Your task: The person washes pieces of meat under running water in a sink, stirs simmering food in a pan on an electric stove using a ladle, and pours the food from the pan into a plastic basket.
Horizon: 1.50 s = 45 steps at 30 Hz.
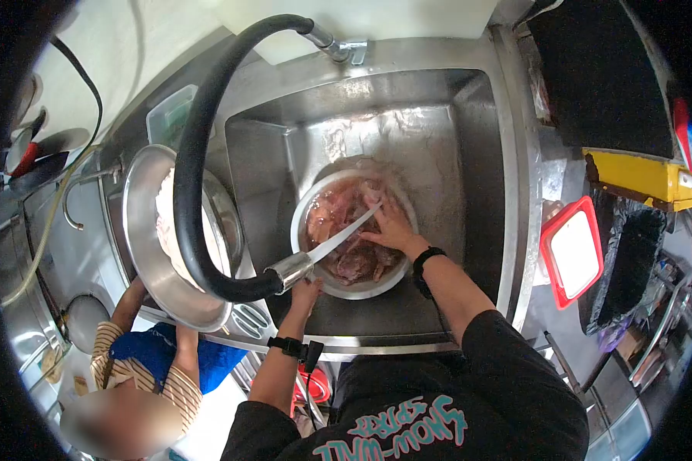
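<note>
A white bowl stands in the metal sink, holding raw meat in reddish water. A stream of water runs into it from the metal spout of a black hose faucet. My right hand reaches over the bowl's right side, fingers apart and touching the meat. At the near left rim, my left hand grips the bowl, its fingers partly hidden under the spout.
Left of the sink, a co-worker's hands hold a large tilted steel basin with pale contents. The black hose arches over the sink's left side. A red-rimmed white tray lies right of the sink, near a black-lined bin.
</note>
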Each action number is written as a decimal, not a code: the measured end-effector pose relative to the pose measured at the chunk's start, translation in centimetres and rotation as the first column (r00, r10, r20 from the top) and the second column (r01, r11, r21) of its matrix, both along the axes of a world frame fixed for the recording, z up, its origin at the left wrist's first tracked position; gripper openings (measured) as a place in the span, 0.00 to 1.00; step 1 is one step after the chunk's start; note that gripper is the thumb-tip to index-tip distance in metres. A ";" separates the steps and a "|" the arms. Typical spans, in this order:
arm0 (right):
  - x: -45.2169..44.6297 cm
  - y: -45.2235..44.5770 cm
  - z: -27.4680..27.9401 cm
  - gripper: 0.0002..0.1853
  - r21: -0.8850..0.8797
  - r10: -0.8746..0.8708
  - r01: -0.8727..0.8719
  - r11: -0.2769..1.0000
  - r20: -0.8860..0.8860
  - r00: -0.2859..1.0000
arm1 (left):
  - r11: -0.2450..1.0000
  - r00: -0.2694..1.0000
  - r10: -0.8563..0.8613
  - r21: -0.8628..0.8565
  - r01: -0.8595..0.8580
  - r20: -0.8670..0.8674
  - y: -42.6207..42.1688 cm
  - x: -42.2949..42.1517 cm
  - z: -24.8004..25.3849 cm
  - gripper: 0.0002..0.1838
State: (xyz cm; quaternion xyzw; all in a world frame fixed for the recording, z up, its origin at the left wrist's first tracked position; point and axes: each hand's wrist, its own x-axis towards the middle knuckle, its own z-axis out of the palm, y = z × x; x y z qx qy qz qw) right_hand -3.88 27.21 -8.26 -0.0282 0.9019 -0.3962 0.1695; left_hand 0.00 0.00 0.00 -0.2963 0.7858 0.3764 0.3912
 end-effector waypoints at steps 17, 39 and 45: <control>-5.1 5.5 0.2 0.24 0.010 -0.361 0.364 0.931 0.156 0.919 | 0.997 1.000 0.003 0.074 -0.003 0.002 -3.6 0.9 -4.9 0.28; -1.4 -1.6 0.8 0.38 0.069 -0.149 0.149 0.986 0.003 0.989 | 0.982 0.954 -0.163 0.047 0.181 -0.253 -4.1 1.8 -5.5 0.23; -2.2 -2.2 0.6 0.46 0.031 -0.212 0.210 0.977 0.208 0.955 | 0.993 0.971 0.073 0.111 -0.048 -0.230 3.8 -2.4 1.5 0.20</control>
